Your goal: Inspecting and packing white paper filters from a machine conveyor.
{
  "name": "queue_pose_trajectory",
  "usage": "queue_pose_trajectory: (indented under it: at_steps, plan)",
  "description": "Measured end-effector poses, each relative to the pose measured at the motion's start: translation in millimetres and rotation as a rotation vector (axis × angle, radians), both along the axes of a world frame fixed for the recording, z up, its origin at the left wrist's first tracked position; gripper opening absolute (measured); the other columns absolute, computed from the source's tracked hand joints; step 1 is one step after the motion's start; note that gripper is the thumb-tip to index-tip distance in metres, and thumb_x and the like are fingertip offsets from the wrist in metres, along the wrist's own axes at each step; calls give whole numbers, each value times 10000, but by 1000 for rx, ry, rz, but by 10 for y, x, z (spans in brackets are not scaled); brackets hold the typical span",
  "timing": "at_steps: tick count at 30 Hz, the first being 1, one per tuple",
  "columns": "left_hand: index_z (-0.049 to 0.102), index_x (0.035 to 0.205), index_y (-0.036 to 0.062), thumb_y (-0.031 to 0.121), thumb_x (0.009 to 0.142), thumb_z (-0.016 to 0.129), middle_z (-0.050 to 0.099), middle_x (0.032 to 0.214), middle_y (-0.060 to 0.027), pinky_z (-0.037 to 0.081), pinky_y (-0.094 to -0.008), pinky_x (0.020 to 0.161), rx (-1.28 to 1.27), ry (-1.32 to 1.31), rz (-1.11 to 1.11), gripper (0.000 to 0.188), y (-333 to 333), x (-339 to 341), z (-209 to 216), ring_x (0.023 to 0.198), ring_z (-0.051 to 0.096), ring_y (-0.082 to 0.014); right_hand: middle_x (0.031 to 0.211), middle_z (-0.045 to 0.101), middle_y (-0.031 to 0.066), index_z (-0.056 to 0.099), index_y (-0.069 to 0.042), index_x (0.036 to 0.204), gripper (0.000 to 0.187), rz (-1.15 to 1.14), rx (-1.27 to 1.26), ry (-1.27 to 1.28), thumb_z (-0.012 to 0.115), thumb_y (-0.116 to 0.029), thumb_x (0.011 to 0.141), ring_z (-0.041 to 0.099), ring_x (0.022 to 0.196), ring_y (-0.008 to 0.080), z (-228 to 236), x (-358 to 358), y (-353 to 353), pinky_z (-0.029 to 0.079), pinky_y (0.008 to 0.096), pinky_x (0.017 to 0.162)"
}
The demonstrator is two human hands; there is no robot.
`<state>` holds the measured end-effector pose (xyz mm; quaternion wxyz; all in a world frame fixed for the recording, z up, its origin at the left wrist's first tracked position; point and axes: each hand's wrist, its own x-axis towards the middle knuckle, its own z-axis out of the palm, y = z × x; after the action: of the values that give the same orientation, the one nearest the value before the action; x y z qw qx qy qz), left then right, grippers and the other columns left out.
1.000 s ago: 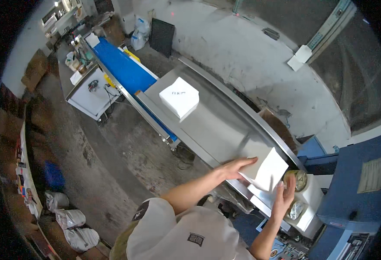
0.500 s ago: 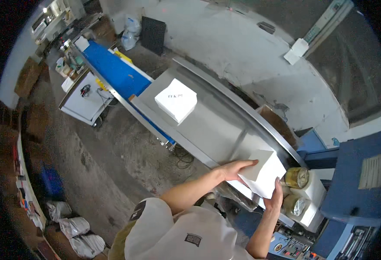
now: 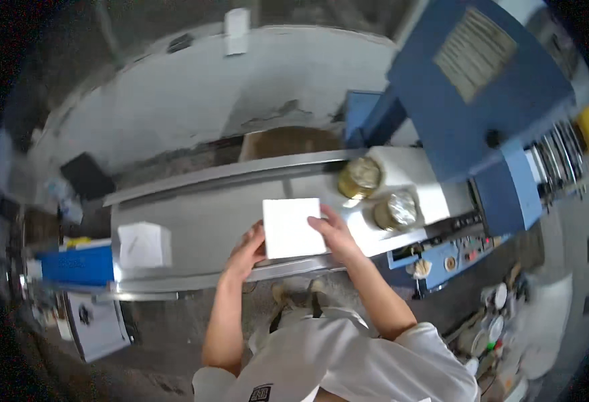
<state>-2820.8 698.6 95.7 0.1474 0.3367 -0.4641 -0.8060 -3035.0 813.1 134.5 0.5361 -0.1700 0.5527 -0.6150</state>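
Note:
A white square-topped block point(image 3: 293, 229), either a box or a paper stack, is between my two hands over the near part of the metal table point(image 3: 200, 231). My left hand point(image 3: 244, 254) grips its left side, fingers partly hidden behind it. On the opposite side my right hand point(image 3: 336, 234) holds it, thumb lying on the top face. A second white block point(image 3: 143, 246) stands on the table's left end, apart from my hands. Two containers with shiny golden sides, one gold point(image 3: 360, 177) and one foil-topped point(image 3: 396, 209), stand right of the held block.
A blue conveyor belt point(image 3: 77, 266) adjoins the table's left end. Rising at the right is a large blue machine point(image 3: 435, 127), with a blue control panel point(image 3: 448, 266) below. A raised metal rail point(image 3: 221, 182) runs along the back. Behind it sits a cardboard box point(image 3: 294, 142).
My view has swung to the right, bringing more of the blue machine in. Both hands still grip the block, now squarely in front of me. The other block stays on the table.

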Motion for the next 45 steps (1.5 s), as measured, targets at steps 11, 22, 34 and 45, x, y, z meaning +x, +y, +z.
queue_pose_trajectory:
  at_steps: [11, 22, 34, 45]
  plan:
    - [420, 1370, 17, 299, 931, 611, 566, 1230, -92, 497, -344, 889, 86, -25, -1, 555, 193, -631, 282, 1096, 575, -192, 1206, 561, 214, 243, 73, 1443, 891, -34, -13, -37, 758, -292, 814, 581, 1067, 241, -152, -458, 285, 484, 326, 879]
    - [532, 1263, 9, 316, 842, 688, 650, 1044, -72, 499, -282, 690, 91, -51, 121, 544, 339, -667, 114, 893, 608, -149, 1234, 560, 194, 277, 49, 1442, 739, -64, 127, 45, 678, -203, 875, 565, 1105, 244, -138, -393, 245, 473, 351, 927]
    - [575, 1166, 2, 296, 840, 667, 580, 837, 8, 374, -239, 528, -152, -29, 277, 449, 377, -571, -207, 643, 481, -70, 1259, 547, 136, 387, 71, 1348, 622, 128, 14, 89, 689, -196, 874, 526, 1137, 221, -376, -423, 167, 415, 350, 963]
    - [592, 1170, -23, 298, 840, 664, 620, 957, -35, 441, -255, 685, -179, -87, 239, 467, 402, -561, -43, 820, 547, -112, 1087, 611, 90, 483, -1, 1242, 472, 179, -17, 117, 676, -244, 886, 603, 926, 183, -411, -470, 202, 491, 333, 731]
